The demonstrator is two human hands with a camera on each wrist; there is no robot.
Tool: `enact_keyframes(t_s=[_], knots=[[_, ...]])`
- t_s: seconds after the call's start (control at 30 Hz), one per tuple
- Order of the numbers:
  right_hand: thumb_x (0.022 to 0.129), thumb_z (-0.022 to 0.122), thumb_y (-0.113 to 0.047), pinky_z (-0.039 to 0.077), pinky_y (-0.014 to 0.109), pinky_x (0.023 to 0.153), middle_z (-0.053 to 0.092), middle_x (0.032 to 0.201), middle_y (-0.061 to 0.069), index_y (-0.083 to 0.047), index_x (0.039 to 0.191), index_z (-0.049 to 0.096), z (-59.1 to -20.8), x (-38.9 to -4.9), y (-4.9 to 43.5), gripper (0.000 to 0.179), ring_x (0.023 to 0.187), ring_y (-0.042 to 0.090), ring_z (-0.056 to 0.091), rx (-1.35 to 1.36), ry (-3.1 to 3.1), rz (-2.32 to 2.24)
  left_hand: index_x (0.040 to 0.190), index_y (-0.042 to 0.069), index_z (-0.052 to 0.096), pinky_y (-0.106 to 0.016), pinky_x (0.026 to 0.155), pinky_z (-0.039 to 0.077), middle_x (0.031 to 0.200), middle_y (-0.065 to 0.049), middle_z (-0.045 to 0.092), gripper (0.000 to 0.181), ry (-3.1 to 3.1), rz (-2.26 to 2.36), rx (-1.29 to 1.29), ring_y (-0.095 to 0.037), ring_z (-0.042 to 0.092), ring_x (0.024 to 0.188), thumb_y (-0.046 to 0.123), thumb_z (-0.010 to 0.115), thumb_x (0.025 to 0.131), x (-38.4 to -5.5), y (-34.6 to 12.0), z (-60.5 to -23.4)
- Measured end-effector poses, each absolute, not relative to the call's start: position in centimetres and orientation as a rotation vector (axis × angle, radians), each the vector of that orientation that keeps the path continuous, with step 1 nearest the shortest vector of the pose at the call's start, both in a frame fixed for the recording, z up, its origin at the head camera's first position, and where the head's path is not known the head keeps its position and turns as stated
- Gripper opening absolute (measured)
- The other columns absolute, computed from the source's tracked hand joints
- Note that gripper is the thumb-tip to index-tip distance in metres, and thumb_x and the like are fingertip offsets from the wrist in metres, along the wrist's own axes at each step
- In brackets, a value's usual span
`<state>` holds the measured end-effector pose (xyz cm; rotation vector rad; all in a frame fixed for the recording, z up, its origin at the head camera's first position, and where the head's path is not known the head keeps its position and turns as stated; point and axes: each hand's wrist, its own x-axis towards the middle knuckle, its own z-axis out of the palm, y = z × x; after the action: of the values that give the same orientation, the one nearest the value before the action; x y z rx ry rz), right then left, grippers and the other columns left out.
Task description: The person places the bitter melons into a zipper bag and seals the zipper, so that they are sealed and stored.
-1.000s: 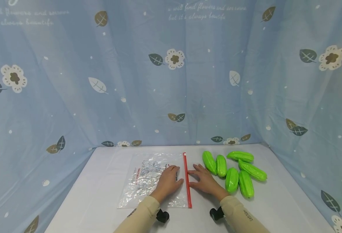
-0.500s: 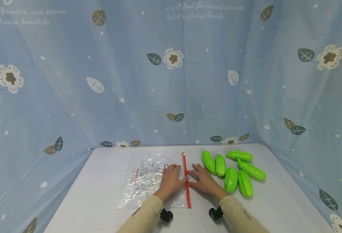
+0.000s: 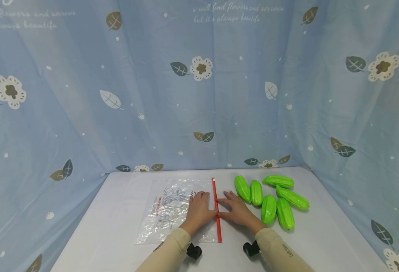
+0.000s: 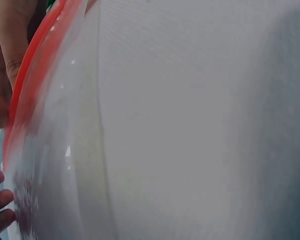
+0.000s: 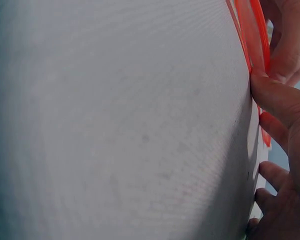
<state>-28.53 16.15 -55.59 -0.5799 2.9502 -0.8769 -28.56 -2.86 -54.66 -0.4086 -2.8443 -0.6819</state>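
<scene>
Hidden: the left hand and its sleeve cover part of the clear bag, whose print is too small to read.
Cut off: both forearms leave by the head view's bottom edge; the wrist views crop fingers at the side.
Hard to make out: which fingers are whose in the left wrist view.
Red strip: on the bag's right edge, long axis near to far, far end leaning slightly left.
Bag: on the tabletop, left of the right hand, strip edge facing right.
Left hand: loosely spread over the bag, thumb at the strip, gripping nothing.
Right hand: spread, thumb and forefinger apart, touching the strip without gripping.
</scene>
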Motion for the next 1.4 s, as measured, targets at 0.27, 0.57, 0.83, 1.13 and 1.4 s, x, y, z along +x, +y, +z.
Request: enact_keyframes(t_s=[0.27, 0.57, 0.83, 1.13, 1.4], knots=[[0.087, 0.079, -0.041, 0.02, 0.068, 0.117, 0.043, 0.155, 0.022, -0.015, 0.135, 0.068, -55.3, -28.5, 16.1, 0.056, 0.148, 0.048, 0.026, -0.624, 2.943, -0.891, 0.141, 0.007, 0.059, -0.061, 0.109, 0.039, 0.133, -0.015, 0.06, 0.066, -2.842, -0.689, -0.503, -0.033, 0.055, 0.127, 0.031, 0.078, 0.082, -28.7, -3.8, -54.8], [0.088, 0.078, -0.041, 0.02, 0.068, 0.117, 0.042, 0.156, 0.021, -0.016, 0.136, 0.067, -55.1, -28.6, 16.2, 0.056, 0.149, 0.047, 0.025, -0.615, 2.931, -0.885, 0.133, 0.013, 0.068, -0.069, 0.109, 0.036, 0.139, -0.01, 0.061, 0.05, -2.836, -0.677, -0.688, -0.032, 0.054, 0.132, 0.017, 0.07, 0.084, -29.1, -5.0, -55.1], [0.088, 0.078, -0.042, 0.019, 0.067, 0.118, 0.042, 0.156, 0.021, -0.016, 0.136, 0.067, -55.1, -28.5, 16.2, 0.056, 0.149, 0.046, 0.024, -0.603, 2.93, -0.881, 0.133, 0.012, 0.069, -0.07, 0.111, 0.031, 0.144, -0.007, 0.06, 0.046, -2.899, -0.601, -0.713, -0.037, 0.049, 0.137, 0.022, 0.061, 0.088, -28.9, -5.0, -55.2], [0.088, 0.078, -0.042, 0.02, 0.067, 0.118, 0.042, 0.156, 0.021, -0.016, 0.137, 0.067, -55.4, -28.5, 16.2, 0.056, 0.149, 0.047, 0.025, -0.615, 2.934, -0.89, 0.14, 0.005, 0.062, -0.054, 0.121, 0.026, 0.149, -0.011, 0.054, 0.052, -2.931, -0.549, -0.772, -0.036, 0.041, 0.144, 0.025, 0.059, 0.092, -28.9, -4.9, -55.1], [0.088, 0.077, -0.044, 0.019, 0.066, 0.118, 0.041, 0.157, 0.019, -0.018, 0.138, 0.066, -55.4, -28.5, 16.2, 0.057, 0.15, 0.045, 0.024, -0.586, 2.925, -0.883, 0.142, 0.002, 0.059, -0.059, 0.117, 0.032, 0.15, -0.011, 0.053, 0.056, -2.907, -0.617, -0.814, -0.041, 0.044, 0.141, 0.03, 0.062, 0.094, -29.1, -5.1, -55.0]])
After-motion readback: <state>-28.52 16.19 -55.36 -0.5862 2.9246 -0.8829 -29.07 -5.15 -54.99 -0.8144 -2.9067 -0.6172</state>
